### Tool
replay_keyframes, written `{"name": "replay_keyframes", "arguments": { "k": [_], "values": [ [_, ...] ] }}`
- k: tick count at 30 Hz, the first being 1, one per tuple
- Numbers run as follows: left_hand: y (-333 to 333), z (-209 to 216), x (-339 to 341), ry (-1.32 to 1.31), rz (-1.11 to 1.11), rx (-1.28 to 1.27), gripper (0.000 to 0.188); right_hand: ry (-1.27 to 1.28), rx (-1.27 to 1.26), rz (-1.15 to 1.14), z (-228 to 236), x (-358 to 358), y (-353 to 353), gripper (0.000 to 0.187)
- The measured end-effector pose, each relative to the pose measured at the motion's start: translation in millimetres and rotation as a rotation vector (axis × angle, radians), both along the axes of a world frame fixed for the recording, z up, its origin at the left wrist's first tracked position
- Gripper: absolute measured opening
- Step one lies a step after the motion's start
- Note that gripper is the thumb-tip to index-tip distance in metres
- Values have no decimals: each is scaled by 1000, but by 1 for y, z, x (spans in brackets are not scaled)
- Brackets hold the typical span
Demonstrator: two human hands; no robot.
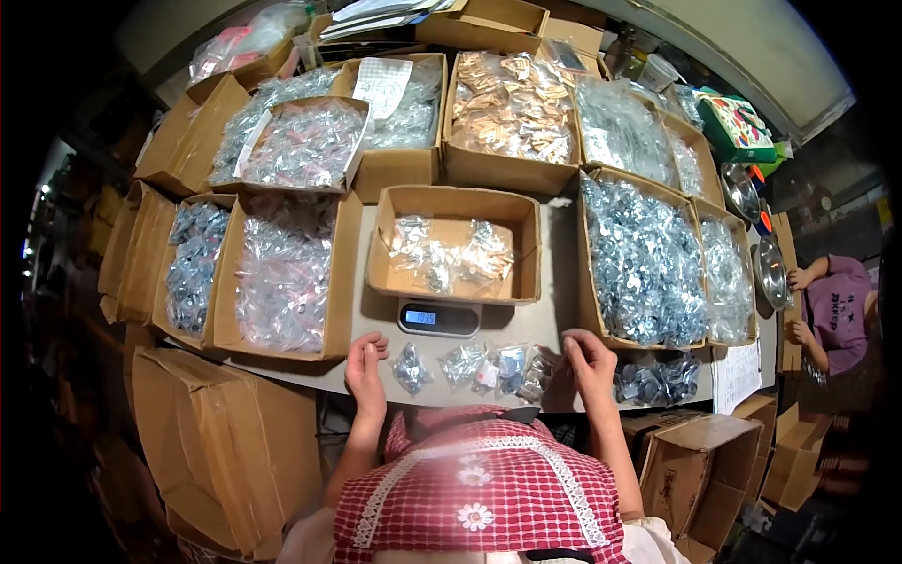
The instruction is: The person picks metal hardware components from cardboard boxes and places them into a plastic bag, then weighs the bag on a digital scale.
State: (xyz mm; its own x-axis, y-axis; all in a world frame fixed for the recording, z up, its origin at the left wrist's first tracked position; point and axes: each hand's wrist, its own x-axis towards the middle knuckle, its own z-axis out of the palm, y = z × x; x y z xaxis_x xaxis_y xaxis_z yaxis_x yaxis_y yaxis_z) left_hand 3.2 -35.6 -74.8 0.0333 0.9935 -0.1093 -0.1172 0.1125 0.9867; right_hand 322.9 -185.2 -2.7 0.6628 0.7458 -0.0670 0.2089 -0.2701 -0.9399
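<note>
My left hand (366, 369) rests at the table's front edge with loosely curled, parted fingers and nothing visible in it. Beside it lies a small clear bag of metal parts (412, 368). My right hand (591, 365) hovers at the right end of a row of small bags, its fingers bent but apart, and it holds nothing that I can see. Nearest to it is a bag of dark grey parts (536, 375); more little bags (463, 365) lie to its left. Behind them stands a digital scale (439, 319) with a lit display, carrying a shallow cardboard box (454, 288) with several filled bags.
Large cartons of bagged parts flank the scale, one at left (282, 282) and one at right (644, 263). A carton of copper-coloured pieces (512, 103) stands behind. Dark round parts (658, 378) lie at front right. A person in purple (839, 315) is at far right.
</note>
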Motion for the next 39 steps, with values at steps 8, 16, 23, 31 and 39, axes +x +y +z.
{"name": "replay_keyframes", "arguments": {
  "k": [8, 16, 23, 31, 39],
  "values": [
    [5, 4, 14, 737, -160, 486, 16, -314, 241, 224, 81, 0, 95, 14],
    [6, 7, 16, 788, -200, 507, 17, -878, -121, 745, 38, -7, 198, 56],
    [14, 11, 14, 819, -250, 448, 18, -992, -44, 614, 49, 8, 234, 9],
    [20, 17, 16, 814, -302, 402, 18, -1033, -5, 1195, 37, 17, 249, 40],
    [20, 17, 15, 805, -278, 432, 19, -907, -6, 1295, 66, 41, 260, 27]
  ]
}}
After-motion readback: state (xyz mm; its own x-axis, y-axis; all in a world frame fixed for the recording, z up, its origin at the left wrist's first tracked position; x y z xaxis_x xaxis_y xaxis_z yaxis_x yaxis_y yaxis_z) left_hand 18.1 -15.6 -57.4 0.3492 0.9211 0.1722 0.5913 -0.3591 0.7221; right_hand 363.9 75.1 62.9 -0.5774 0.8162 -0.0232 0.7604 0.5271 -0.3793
